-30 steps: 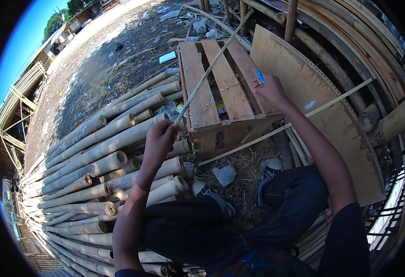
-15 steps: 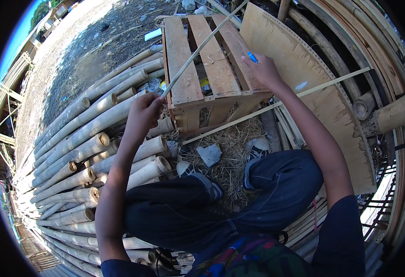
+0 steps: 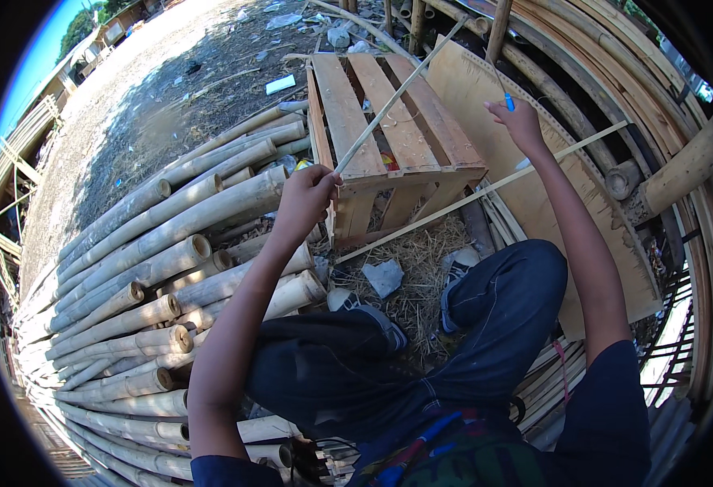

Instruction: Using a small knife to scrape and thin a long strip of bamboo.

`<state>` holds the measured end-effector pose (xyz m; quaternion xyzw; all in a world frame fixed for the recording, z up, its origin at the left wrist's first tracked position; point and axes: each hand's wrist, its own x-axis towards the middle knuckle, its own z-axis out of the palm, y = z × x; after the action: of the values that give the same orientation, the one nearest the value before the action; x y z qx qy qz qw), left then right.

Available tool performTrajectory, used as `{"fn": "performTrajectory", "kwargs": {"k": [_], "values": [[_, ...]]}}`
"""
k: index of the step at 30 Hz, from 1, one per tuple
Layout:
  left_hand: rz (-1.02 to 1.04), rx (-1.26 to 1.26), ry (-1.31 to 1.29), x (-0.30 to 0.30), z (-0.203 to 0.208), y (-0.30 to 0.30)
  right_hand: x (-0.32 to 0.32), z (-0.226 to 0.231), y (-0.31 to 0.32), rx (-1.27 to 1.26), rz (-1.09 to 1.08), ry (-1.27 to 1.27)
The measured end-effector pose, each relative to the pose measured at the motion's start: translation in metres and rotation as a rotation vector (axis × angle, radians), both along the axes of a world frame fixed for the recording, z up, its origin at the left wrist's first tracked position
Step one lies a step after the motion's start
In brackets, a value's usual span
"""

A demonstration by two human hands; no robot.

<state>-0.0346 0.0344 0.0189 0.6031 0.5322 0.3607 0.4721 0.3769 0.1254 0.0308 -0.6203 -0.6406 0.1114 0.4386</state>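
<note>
My left hand point(image 3: 306, 199) is closed on the near end of a thin bamboo strip point(image 3: 397, 96). The strip slants up and to the right, passing above a slatted wooden crate point(image 3: 389, 109). To the right of the crate, my right hand point(image 3: 520, 126) is raised and closed around a small tool with a blue handle point(image 3: 509, 102). A thin dark line rises from that handle; its exact kind cannot be made out. A second pale strip point(image 3: 551, 161) runs slantwise in front of the crate and below my right hand, touched by neither hand.
Cut bamboo poles point(image 3: 153, 268) are piled at the left. A plywood sheet point(image 3: 568, 219) with a rough edge lies at the right, near long bent slats point(image 3: 633, 73). A flat grey stone point(image 3: 383, 277) rests on straw between my feet. A white block point(image 3: 280, 84) lies beyond the crate.
My right hand has moved right and away from the crate top with the blue-handled tool. The view has shifted; my left hand still grips the strip's near end.
</note>
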Motion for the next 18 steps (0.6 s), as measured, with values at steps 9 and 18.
{"fn": "performTrajectory", "kwargs": {"k": [9, 18], "values": [[-0.073, 0.044, -0.142, -0.018, -0.004, -0.005, -0.033, 0.067, -0.042, -0.078, 0.063, -0.169], [-0.064, 0.045, -0.138, -0.009, 0.002, 0.000, -0.089, 0.115, -0.048, -0.001, 0.219, -0.261]]}}
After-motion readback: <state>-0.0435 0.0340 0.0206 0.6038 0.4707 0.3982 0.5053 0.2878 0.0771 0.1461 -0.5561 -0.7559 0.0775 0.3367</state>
